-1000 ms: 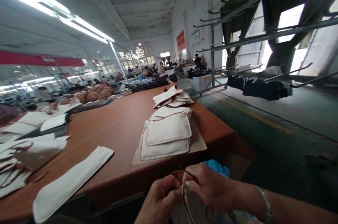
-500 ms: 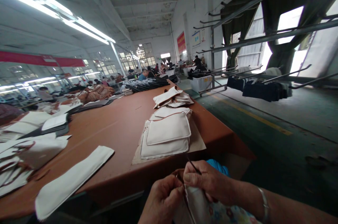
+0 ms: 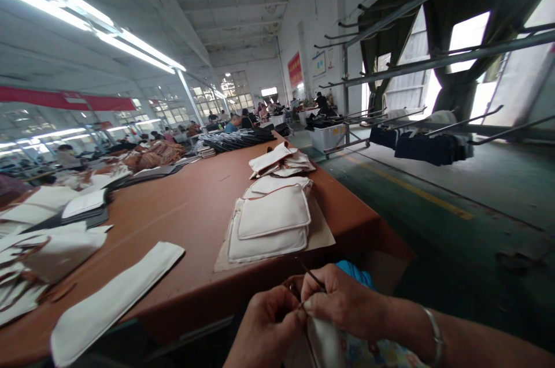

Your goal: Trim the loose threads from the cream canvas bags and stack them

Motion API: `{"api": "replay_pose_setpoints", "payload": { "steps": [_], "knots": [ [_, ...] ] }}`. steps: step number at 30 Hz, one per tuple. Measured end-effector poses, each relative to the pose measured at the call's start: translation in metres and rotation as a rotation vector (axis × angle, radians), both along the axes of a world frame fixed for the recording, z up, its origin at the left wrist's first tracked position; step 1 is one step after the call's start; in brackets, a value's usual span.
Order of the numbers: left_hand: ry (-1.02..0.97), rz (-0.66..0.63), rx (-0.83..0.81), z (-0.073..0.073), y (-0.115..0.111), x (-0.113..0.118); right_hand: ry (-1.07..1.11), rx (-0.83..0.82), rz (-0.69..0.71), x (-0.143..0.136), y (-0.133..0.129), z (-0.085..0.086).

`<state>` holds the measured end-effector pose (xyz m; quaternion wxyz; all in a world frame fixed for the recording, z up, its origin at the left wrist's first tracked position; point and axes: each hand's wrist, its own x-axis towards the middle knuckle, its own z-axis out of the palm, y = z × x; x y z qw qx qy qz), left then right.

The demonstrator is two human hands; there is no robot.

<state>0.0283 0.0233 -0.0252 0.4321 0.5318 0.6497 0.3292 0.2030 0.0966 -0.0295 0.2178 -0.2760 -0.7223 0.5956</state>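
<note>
Low in the view, my left hand (image 3: 269, 322) pinches the brown edge of a white leather-like bag piece (image 3: 323, 342). My right hand (image 3: 353, 301), a bangle on its wrist, meets it there, thumb and fingertips closed on the same edge. A thin, dark pointed tool (image 3: 310, 274) sticks out up and left from the right fist; its kind cannot be made out. My fingers hide most of the edge they grip. Just beyond them, a stack of white flat pouches (image 3: 273, 212) with brown trim lies on a sheet of brown paper (image 3: 323, 229).
Everything rests on a brown-covered table (image 3: 195, 212). One long white panel (image 3: 117, 301) overhangs its near edge. White bag parts (image 3: 65, 246) are heaped at left, dark pieces (image 3: 234, 140) at the far end. A metal rack (image 3: 416, 70) stands right; people sit farther back.
The right thumb has moved down to the pinched edge, against the left fingertips. The dark tool now points more to the left. The view has shifted slightly.
</note>
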Motion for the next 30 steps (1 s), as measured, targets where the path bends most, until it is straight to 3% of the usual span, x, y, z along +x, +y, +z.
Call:
{"api": "replay_pose_setpoints", "payload": {
  "steps": [4,10,15,20,23,26,30],
  "knots": [
    [0.092,-0.010,0.025,0.003,0.000,0.007,-0.024,0.172,-0.043,0.002,-0.007,0.005],
    [0.137,0.058,0.086,-0.001,-0.001,0.011,0.036,0.350,-0.132,-0.002,-0.014,-0.001],
    [-0.242,0.036,-0.021,-0.006,-0.005,0.001,0.177,0.384,-0.056,0.004,-0.014,-0.007],
    [-0.484,0.191,-0.035,0.006,-0.013,0.007,0.316,0.709,0.040,0.015,-0.010,-0.018],
    [-0.491,0.093,-0.060,0.005,-0.012,0.009,0.267,0.939,0.073,0.020,-0.008,-0.026],
    [-0.431,-0.061,-0.139,-0.007,-0.007,0.002,0.169,1.113,0.083,0.023,-0.006,-0.031],
    [-0.277,-0.101,-0.088,-0.017,-0.004,-0.008,0.127,1.276,0.105,0.026,-0.006,-0.030]
  ]
}}
